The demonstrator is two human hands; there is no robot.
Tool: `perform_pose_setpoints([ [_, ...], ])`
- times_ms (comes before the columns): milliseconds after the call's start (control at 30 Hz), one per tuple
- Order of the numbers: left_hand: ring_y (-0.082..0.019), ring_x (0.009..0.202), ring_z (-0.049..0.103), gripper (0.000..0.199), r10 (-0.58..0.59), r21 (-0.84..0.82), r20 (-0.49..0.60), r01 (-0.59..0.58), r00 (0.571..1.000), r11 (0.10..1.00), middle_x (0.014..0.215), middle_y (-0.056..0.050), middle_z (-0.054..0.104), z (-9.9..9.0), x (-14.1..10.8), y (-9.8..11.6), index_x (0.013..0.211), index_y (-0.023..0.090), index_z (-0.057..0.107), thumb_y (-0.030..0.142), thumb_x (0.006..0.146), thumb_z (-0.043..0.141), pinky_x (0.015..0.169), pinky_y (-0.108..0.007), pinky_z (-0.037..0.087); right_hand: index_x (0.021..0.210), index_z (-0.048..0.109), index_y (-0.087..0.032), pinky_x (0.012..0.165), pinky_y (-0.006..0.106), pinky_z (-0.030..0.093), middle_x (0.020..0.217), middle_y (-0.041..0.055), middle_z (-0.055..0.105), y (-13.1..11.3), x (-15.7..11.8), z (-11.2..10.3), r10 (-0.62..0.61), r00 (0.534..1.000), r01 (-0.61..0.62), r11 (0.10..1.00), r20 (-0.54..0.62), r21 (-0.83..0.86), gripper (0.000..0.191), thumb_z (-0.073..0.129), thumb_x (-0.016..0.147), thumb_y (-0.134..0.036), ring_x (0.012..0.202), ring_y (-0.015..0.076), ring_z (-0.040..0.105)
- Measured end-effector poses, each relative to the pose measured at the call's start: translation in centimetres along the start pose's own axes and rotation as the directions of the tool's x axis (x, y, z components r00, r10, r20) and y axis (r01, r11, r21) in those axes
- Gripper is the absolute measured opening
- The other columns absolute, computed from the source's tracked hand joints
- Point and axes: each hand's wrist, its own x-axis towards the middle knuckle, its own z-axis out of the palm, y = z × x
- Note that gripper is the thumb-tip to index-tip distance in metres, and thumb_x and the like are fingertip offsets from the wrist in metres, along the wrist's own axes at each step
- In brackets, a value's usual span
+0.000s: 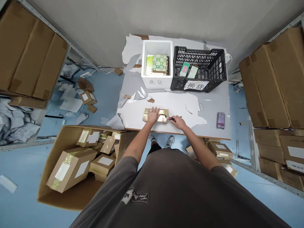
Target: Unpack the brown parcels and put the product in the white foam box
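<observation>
A small taped cardboard box (163, 118) lies near the front edge of the worktable. My left hand (153, 115) rests flat on top of it, fingers stretched out. In my right hand (178, 122) is a box cutter (171, 119) with a red and black handle, held at the right end of the box. Its tip points toward the box; whether the blade touches the tape is too small to tell.
Behind the box stand a white foam bin (156, 83) and a black plastic crate (201, 80), each with small packages inside. Torn paper covers the table (223, 98). A large carton (51, 158) of parcels sits lower left; shelves with boxes (268, 82) flank both sides.
</observation>
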Motion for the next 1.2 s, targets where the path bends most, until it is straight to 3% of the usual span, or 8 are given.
perform_pose_setpoints([
  [133,-0.038,0.170,0.041,0.057,-0.044,-0.039,-0.061,0.041,0.997,0.998,0.174,-0.019,0.054,1.3,-0.4,0.6,0.166,0.016,0.061,0.042,0.117,0.048,0.140,-0.058,0.027,0.153,0.064,-0.028,0.103,0.044,0.050,0.143,0.0147,0.069,-0.9,0.3,0.2,0.024,1.000,-0.026,0.995,-0.020,-0.095,0.044,0.046,0.120,-0.050,0.119,0.0346,0.069],
  [367,-0.039,0.171,0.039,0.051,-0.077,-0.106,-0.138,0.062,0.987,0.992,0.173,-0.019,0.055,3.3,-1.7,1.3,0.155,0.015,0.070,0.042,0.117,0.050,0.141,-0.060,0.028,0.155,0.061,-0.027,0.098,0.041,0.052,0.146,0.0159,0.066,-0.5,-0.1,0.1,0.022,1.000,-0.020,0.975,0.006,-0.221,0.048,0.040,0.122,-0.054,0.119,0.0335,0.070],
  [700,-0.038,0.168,0.044,0.045,-0.103,-0.147,-0.197,0.075,0.975,0.986,0.169,-0.021,0.059,3.6,-1.9,1.6,0.149,0.017,0.073,0.040,0.115,0.052,0.139,-0.062,0.032,0.156,0.060,-0.026,0.095,0.038,0.052,0.145,0.0155,0.066,0.2,-0.6,-0.7,0.025,1.000,-0.024,0.951,-0.001,-0.310,0.050,0.034,0.122,-0.053,0.120,0.0320,0.070],
  [833,-0.039,0.169,0.042,0.047,-0.125,-0.156,-0.174,0.098,0.977,0.983,0.171,-0.020,0.058,3.2,-2.3,1.9,0.153,0.020,0.071,0.040,0.115,0.053,0.139,-0.065,0.031,0.156,0.060,-0.025,0.095,0.038,0.053,0.144,0.0163,0.067,0.0,-1.1,-0.3,0.029,0.999,-0.034,0.957,-0.021,-0.287,0.048,0.035,0.123,-0.050,0.121,0.0317,0.070],
  [1000,-0.036,0.172,0.038,0.050,-0.119,-0.153,-0.105,0.103,0.987,0.983,0.174,-0.017,0.055,2.3,-2.9,2.1,0.158,0.023,0.067,0.041,0.116,0.047,0.140,-0.065,0.028,0.156,0.061,-0.025,0.097,0.040,0.053,0.145,0.0173,0.067,0.0,0.3,-0.8,0.055,0.996,-0.068,0.977,-0.066,-0.204,0.047,0.039,0.122,-0.049,0.116,0.0324,0.074],
  [1133,-0.035,0.172,0.038,0.051,-0.120,-0.155,-0.093,0.105,0.988,0.982,0.174,-0.016,0.056,1.9,-3.0,2.1,0.160,0.025,0.065,0.041,0.115,0.049,0.139,-0.067,0.029,0.146,0.067,-0.024,0.099,0.040,0.053,0.142,0.0165,0.070,3.0,0.0,-2.0,0.097,0.991,-0.109,0.986,-0.096,-0.129,0.040,0.049,0.118,-0.047,0.115,0.0322,0.074],
  [1200,-0.035,0.172,0.038,0.051,-0.122,-0.159,-0.091,0.106,0.988,0.982,0.175,-0.017,0.054,1.9,-3.0,2.1,0.161,0.025,0.065,0.041,0.115,0.051,0.138,-0.067,0.029,0.137,0.070,-0.024,0.101,0.040,0.053,0.136,0.0146,0.073,4.6,-0.9,-2.0,0.148,0.979,-0.148,0.989,-0.137,0.009,0.034,0.055,0.114,-0.045,0.116,0.0317,0.073],
])
